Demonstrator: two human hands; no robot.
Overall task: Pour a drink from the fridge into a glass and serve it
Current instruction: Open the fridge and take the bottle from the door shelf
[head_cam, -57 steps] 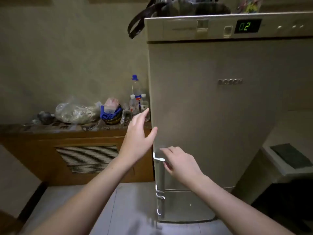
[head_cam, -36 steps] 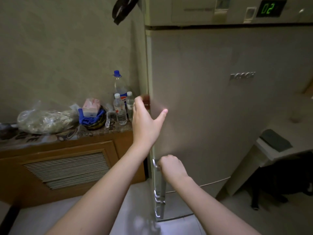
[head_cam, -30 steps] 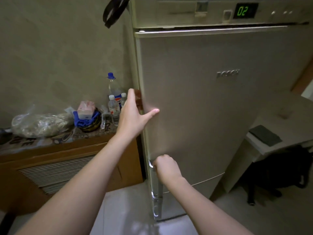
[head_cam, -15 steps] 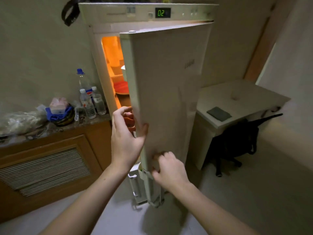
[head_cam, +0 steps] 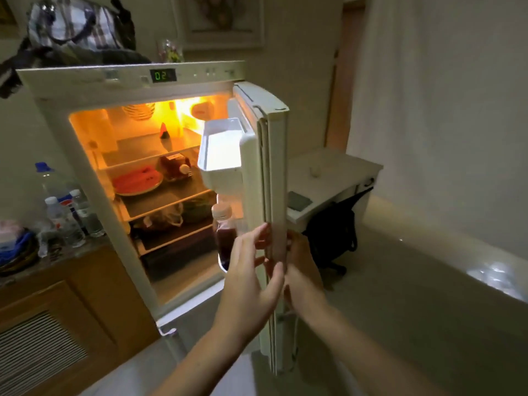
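The fridge (head_cam: 94, 87) stands wide open, its inside lit orange. Its door (head_cam: 275, 167) is turned edge-on toward me. In the door's lower rack stands a bottle of dark red drink (head_cam: 225, 238) with a pale cap. My left hand (head_cam: 248, 281) lies on the inner side of the door's edge with fingers spread, just right of the bottle. On the outer side, my right hand (head_cam: 305, 278) curls around the door, its fingers partly hidden. The shelves hold a plate of watermelon (head_cam: 137, 181) and bagged food.
A wooden counter (head_cam: 57, 281) left of the fridge carries several water bottles (head_cam: 65, 221) and bags. Bags (head_cam: 77, 32) sit on top of the fridge. Behind the door is a white desk (head_cam: 337, 172) with a small pale object and a dark pad, and a black chair (head_cam: 334, 232) under it.
The door has swung from shut to fully open with both hands staying at its edge. The lit shelves and the dark red bottle in the door rack have come into view.
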